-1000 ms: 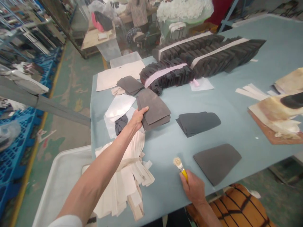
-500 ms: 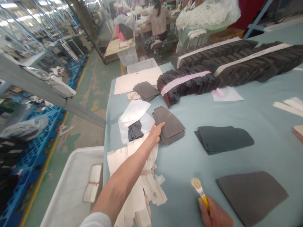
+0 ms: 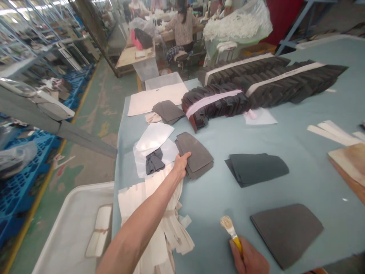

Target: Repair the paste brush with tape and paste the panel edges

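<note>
My left hand [image 3: 181, 164] reaches across the table and grips the left edge of a small stack of grey-brown fabric pieces [image 3: 196, 154], thumb on top and the other fingers hidden beneath. In my right hand [image 3: 251, 258], low in the view, is a paintbrush [image 3: 231, 230] with a yellow handle and pale bristles pointing up and left. Right of the brush lies a folded-looking stack of dark grey pieces [image 3: 288, 232]. Dark green pieces [image 3: 258, 167] rest farther up the table. Bundles of cream strips [image 3: 159, 220] lie under and beside my left forearm.
Long rows of dark pleated pieces [image 3: 296, 82] tied with pale bands fill the table's far side. White sheets [image 3: 155, 137] sit left of the stack. A white bin [image 3: 76, 213] stands by the table's left edge. A seated person [image 3: 184, 30] is in the background.
The view has swung slightly right, so everything sits farther left in it. Both hands keep their grip, the left on the grey-brown stack, the right on the paintbrush.
</note>
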Demonstrator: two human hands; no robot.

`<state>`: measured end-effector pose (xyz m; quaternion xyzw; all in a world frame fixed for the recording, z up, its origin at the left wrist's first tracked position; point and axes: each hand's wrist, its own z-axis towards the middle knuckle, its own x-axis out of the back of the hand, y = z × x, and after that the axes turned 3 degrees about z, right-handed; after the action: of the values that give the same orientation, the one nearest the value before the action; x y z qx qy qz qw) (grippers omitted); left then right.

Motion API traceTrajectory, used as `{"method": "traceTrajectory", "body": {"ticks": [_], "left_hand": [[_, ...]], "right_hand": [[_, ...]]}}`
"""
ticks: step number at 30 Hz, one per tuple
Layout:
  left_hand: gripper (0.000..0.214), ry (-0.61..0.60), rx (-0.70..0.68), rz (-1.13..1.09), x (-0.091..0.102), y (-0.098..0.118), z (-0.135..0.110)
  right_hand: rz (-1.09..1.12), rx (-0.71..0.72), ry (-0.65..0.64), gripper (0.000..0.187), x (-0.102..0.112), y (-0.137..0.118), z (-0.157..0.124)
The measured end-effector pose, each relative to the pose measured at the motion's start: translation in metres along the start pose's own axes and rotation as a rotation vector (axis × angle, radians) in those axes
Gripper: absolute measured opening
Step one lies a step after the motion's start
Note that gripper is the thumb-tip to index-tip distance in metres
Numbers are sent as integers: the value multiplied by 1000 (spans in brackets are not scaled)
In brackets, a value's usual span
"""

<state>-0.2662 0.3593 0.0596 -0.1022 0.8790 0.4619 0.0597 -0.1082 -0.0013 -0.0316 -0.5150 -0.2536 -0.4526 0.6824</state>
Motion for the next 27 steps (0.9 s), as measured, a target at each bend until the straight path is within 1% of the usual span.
{"method": "traceTrajectory", "body": {"ticks": [5, 9, 13, 15, 17, 19, 21, 24, 27], "left_hand": [[36, 28, 86, 67, 3, 16, 7], [38, 69, 115, 150, 1, 25, 12], [37, 86, 81, 224, 0, 28, 8], [35, 60, 38, 241, 1, 30, 3], [31, 8, -19, 246, 1, 32, -4], [27, -64, -83, 242, 1, 37, -16], [29, -141, -139, 231, 2, 42, -34], [53, -240, -178, 217, 4, 49, -74], [73, -309, -177, 213, 7, 50, -125]], "right_hand": [[-7, -7, 82, 41, 3, -10, 14], [-43, -35, 71, 41, 4, -13, 15], [-24, -46, 72, 38, 4, -12, 14], [1, -41, 87, 37, 4, -12, 14], [26, -38, 104, 37, 4, -11, 14], [48, -37, 119, 37, 3, -11, 13], [71, -43, 130, 37, 2, -10, 12], [155, -90, 140, 39, 1, -9, 11], [328, -202, 150, 42, 2, -7, 11]]}}
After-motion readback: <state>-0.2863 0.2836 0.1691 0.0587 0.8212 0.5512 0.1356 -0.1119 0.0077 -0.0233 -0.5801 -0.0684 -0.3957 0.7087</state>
